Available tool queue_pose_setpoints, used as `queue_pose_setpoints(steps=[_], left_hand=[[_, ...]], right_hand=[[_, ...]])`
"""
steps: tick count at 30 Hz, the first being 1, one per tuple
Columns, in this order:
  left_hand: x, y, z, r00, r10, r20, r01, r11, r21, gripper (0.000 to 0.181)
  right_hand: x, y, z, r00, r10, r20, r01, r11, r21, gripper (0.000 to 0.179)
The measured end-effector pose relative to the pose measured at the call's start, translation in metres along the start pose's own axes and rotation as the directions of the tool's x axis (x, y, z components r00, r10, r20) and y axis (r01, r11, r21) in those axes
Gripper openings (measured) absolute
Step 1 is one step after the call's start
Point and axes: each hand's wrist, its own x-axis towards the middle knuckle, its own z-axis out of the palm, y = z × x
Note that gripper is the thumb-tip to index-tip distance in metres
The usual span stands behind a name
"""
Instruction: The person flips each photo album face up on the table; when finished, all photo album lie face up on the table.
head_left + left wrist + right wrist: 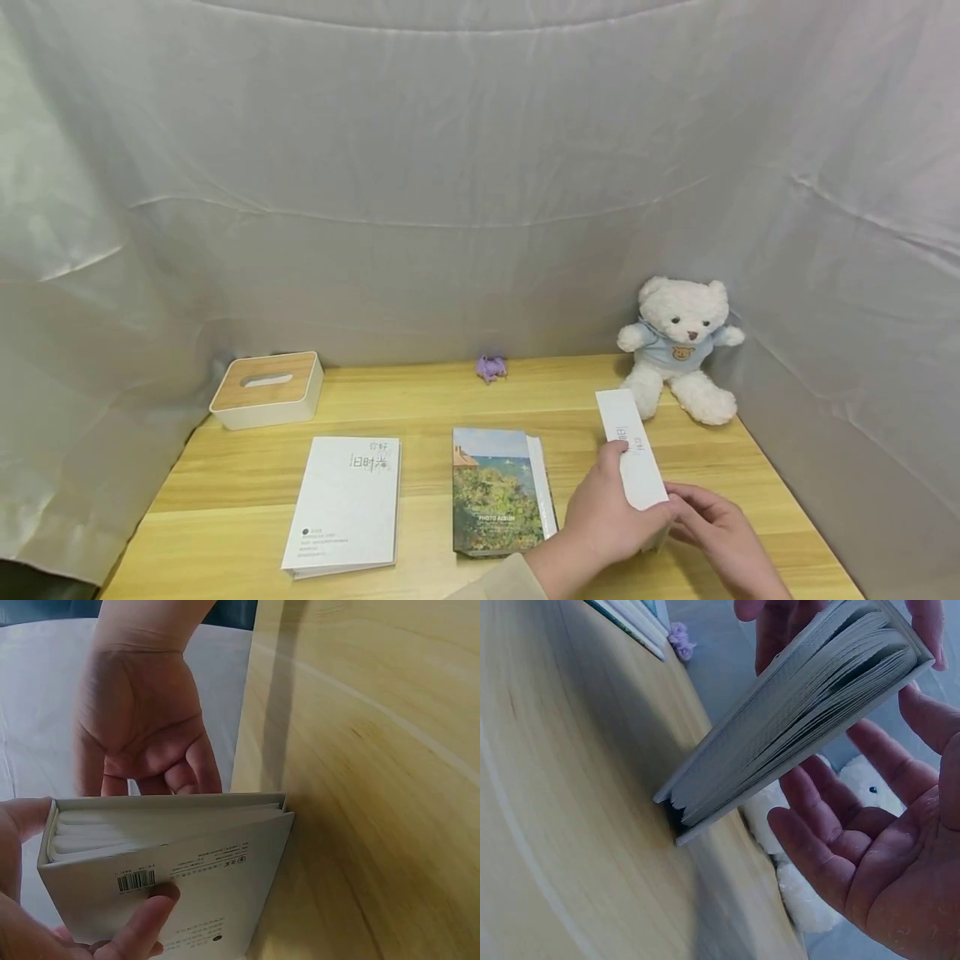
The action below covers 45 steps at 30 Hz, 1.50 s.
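Note:
My left hand grips a white photo album at the right of the table, its spine facing up in the head view. In the left wrist view, the thumb presses the cover beside a barcode. My right hand is at the album's other side, palm toward it. In the right wrist view, its loosely bent fingers lie along the far cover and its thumb comes close to the spine corner. Page edges show between the covers, and the lower corners are close over the wood.
Another white album lies at the left. A painted-cover photo album lies at the centre. Farther back are a tissue box, a small purple toy and a white teddy bear. Grey cloth hangs around the wooden table.

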Motion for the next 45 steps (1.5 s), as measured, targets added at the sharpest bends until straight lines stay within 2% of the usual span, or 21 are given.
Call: queue_pose_setpoints(steps=[3,6,13,17,20,33,41,45], left_hand=[[0.001,-0.002,0.000,1.000,-0.019,-0.004,0.019,0.999,-0.026,0.091],[0.002,-0.004,0.000,0.999,-0.042,-0.009,0.041,0.998,-0.055,0.092],[0.002,-0.008,0.001,0.999,-0.052,-0.013,0.051,0.998,-0.037,0.094],[0.002,-0.011,0.002,0.999,-0.032,-0.010,0.032,0.999,-0.028,0.095],[0.003,-0.014,0.003,1.000,-0.027,-0.011,0.027,0.999,-0.031,0.095],[0.004,-0.023,0.004,0.999,-0.044,0.022,0.045,0.998,-0.032,0.092],[0.003,-0.028,0.005,0.998,-0.048,0.041,0.049,0.999,-0.013,0.092],[0.002,-0.031,0.006,0.996,-0.061,0.060,0.060,0.998,0.018,0.091]], right_hand=[[0.000,-0.001,0.001,0.996,0.088,-0.012,-0.088,0.995,-0.054,0.029],[0.001,-0.003,0.000,0.983,0.183,-0.013,-0.183,0.978,-0.103,0.037],[0.004,-0.002,-0.002,0.938,0.345,-0.037,-0.346,0.919,-0.190,0.062],[0.007,0.002,-0.005,0.932,0.358,-0.054,-0.357,0.885,-0.299,0.070],[0.008,0.003,-0.007,0.937,0.346,-0.058,-0.342,0.864,-0.369,0.073],[0.009,0.003,-0.012,0.935,0.350,-0.064,-0.340,0.827,-0.449,0.081],[0.011,0.003,-0.015,0.925,0.369,-0.086,-0.355,0.763,-0.540,0.088],[0.011,0.005,-0.016,0.922,0.376,-0.096,-0.356,0.721,-0.595,0.094]])
